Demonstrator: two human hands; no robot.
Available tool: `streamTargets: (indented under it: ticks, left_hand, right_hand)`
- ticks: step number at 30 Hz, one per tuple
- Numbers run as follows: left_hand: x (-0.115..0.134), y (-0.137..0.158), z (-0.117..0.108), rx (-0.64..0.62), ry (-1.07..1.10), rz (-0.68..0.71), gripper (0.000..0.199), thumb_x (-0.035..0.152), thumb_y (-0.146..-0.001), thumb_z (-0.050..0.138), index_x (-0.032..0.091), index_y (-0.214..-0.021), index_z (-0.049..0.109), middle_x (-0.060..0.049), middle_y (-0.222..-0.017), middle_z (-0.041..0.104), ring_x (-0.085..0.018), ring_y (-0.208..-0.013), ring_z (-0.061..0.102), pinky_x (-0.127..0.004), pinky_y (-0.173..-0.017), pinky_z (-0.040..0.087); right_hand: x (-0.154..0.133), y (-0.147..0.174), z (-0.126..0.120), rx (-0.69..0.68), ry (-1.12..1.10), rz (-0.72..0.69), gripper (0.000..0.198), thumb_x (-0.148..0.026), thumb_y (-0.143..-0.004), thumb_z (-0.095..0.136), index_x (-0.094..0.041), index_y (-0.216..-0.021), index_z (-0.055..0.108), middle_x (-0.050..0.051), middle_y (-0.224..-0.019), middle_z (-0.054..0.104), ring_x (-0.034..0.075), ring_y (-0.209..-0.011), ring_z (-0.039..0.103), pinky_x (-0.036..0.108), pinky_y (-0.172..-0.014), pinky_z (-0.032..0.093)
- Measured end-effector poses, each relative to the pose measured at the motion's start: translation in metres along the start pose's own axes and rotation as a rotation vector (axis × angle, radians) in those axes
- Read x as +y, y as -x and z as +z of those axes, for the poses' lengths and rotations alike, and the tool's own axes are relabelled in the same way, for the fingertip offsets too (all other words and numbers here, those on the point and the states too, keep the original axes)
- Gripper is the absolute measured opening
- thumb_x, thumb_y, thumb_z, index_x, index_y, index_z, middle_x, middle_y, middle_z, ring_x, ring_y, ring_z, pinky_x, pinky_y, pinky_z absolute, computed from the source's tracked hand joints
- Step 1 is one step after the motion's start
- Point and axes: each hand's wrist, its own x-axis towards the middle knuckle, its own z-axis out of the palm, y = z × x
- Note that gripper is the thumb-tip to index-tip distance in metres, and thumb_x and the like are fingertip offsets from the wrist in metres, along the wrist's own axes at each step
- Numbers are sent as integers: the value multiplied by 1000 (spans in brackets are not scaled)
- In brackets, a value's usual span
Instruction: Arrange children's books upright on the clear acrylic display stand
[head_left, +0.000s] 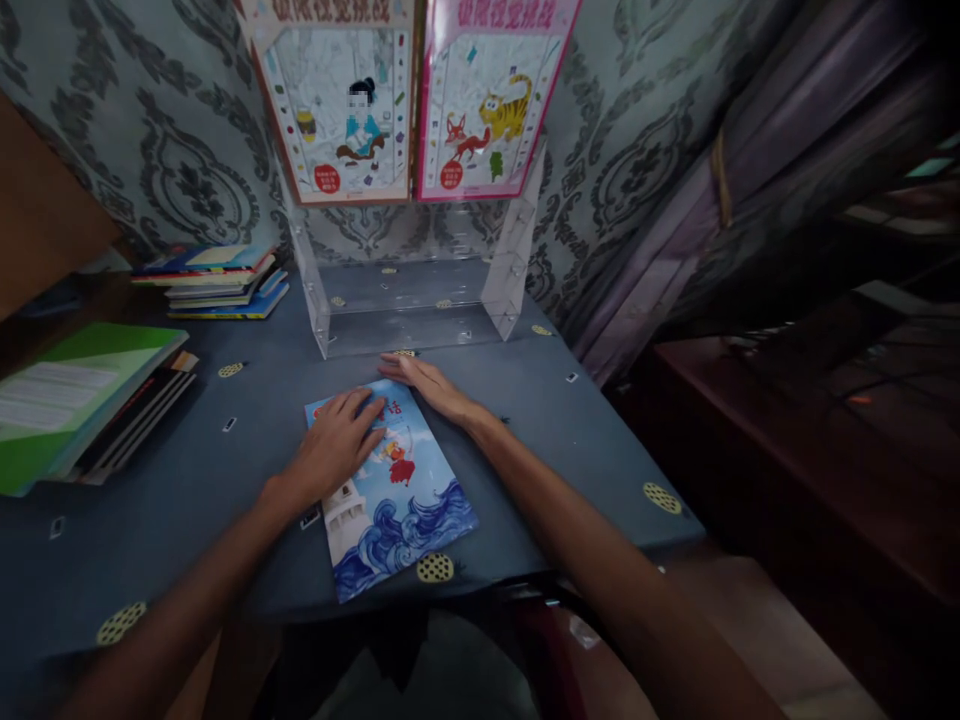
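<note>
A blue picture book (420, 500) with painted waves and a red figure on its cover lies closed and slightly turned near the table's front edge. My left hand (341, 440) rests flat on the upper left of the cover, fingers spread. Along the book's top right corner lies my right hand (431, 388), its fingers stretched out to the left past the upper edge. Whether the right palm touches the cover or only the table I cannot tell.
A clear acrylic rack (405, 330) stands behind the book, two picture books (341, 120) upright in its top. Left are a stack of books (225, 285) and a pile with a green cover (82, 390). A purple curtain (675, 230) hangs right of the patterned tablecloth (585, 460).
</note>
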Motion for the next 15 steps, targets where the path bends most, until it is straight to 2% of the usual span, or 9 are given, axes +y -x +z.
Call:
streamTargets:
  ticks: [4, 7, 11, 15]
  left_hand:
    - [0, -23, 0, -62, -33, -16, 46, 42, -103, 39, 22, -141, 57, -14, -123, 57, -29, -110, 52, -47, -96, 49]
    - [1, -33, -1, -99, -61, -50, 46, 41, -103, 42, 22, -140, 59, -15, -119, 55, -30, -108, 50, -49, -94, 47]
    - [4, -37, 0, -99, -57, -72, 45, 40, -102, 42, 23, -139, 61, -16, -118, 54, -32, -109, 49, -51, -94, 44]
    - [9, -35, -2, -69, -33, -11, 43, 36, -103, 40, 23, -135, 65, -15, -116, 54, -31, -106, 48, -52, -95, 43]
  right_hand:
    - [-5, 1, -2, -4, -60, 9, 65, -63, -103, 37, -17, -146, 52, 17, -144, 61, 26, -136, 56, 49, -121, 36]
    - [-9, 1, -4, 15, -74, 49, 56, -54, -107, 32, -18, -145, 52, 15, -143, 62, 24, -135, 57, 50, -120, 36]
    - [-12, 1, -3, 34, -110, 52, 53, -51, -107, 35, -17, -142, 54, 14, -142, 63, 23, -134, 58, 47, -120, 38]
    - [-12, 1, 0, 56, -114, 77, 54, -54, -105, 41, -16, -140, 56, 14, -143, 62, 23, -134, 58, 43, -119, 40]
